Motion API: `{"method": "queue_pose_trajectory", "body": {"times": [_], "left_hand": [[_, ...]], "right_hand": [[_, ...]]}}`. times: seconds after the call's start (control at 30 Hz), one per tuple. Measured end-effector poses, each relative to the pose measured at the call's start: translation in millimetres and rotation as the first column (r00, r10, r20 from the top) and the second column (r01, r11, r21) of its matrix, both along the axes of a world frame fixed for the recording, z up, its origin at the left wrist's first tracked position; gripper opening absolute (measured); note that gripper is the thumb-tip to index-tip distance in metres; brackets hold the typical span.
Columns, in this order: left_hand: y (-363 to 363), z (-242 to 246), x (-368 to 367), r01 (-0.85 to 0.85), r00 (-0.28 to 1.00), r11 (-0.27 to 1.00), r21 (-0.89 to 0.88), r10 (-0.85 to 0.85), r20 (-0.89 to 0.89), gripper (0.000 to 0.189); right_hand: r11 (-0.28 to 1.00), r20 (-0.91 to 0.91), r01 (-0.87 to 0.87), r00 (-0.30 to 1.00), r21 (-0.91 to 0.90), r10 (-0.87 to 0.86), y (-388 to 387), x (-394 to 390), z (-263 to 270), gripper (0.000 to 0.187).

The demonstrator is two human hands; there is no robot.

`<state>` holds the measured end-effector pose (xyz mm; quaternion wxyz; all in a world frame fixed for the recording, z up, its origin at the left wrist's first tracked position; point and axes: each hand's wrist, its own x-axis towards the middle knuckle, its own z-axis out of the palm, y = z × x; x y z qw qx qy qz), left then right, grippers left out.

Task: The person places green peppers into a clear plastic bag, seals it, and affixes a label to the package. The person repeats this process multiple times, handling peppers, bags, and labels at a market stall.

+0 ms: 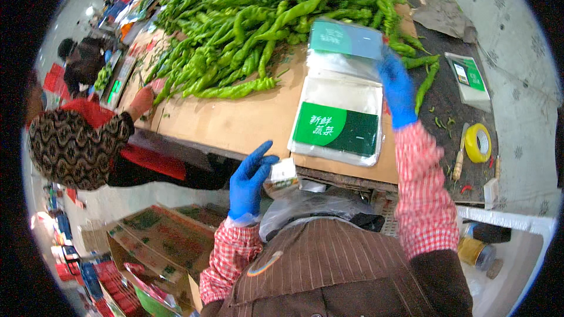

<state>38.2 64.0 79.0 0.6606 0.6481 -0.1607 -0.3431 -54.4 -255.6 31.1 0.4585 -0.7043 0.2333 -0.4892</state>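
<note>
My right hand (398,81), in a blue glove, is at the right edge of a stack of clear plastic packaging bags (337,127) with green printed bands. The top bag (343,44) is folded or raised towards the peppers, its edge at my right fingers; whether they pinch it is unclear. Gloved in blue too, my left hand (250,180) hovers before the table edge, fingers spread, beside a small white packet with print (283,171). Long green peppers (246,31) lie heaped on the cardboard-covered table (220,119) beyond the bags.
A co-worker in a patterned hat (75,149) reaches into the heap from the left. On the right lie another stack of bags (469,80), a roll of yellow tape (478,142) and a wooden-handled tool (458,163). An open cardboard box (163,246) stands at the lower left.
</note>
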Motion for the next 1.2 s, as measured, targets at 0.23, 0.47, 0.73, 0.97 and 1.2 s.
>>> {"method": "queue_pose_trajectory", "body": {"times": [0.23, 0.47, 0.73, 0.97, 1.2], "left_hand": [[-17, 3, -12, 0.011, 0.999, 0.989, -0.148, -0.005, 0.037, 0.044], [-4, -16, -15, 0.134, 0.990, 0.988, 0.072, -0.130, -0.063, 0.031], [0, -35, -26, 0.189, 0.921, 0.944, 0.269, -0.265, 0.285, 0.031], [2, -42, -22, 0.315, 0.768, 0.917, 0.245, -0.398, 0.501, 0.028], [29, -31, 6, 0.196, 0.874, 0.883, 0.426, -0.355, 0.333, 0.032]], "right_hand": [[0.597, -0.098, -0.597, 0.658, 0.535, 0.747, 180, -25, 27, 0.039], [0.567, 0.118, -0.540, 0.780, 0.622, 0.614, 174, -26, 21, 0.025], [0.890, -0.423, -0.414, 0.853, -0.192, 0.305, 175, -29, 29, 0.024], [0.830, -0.388, -0.550, 0.747, 0.098, 0.540, 176, -33, 9, 0.015], [0.776, -0.268, -0.127, 0.894, 0.618, 0.360, 137, -47, -1, 0.014]]}}
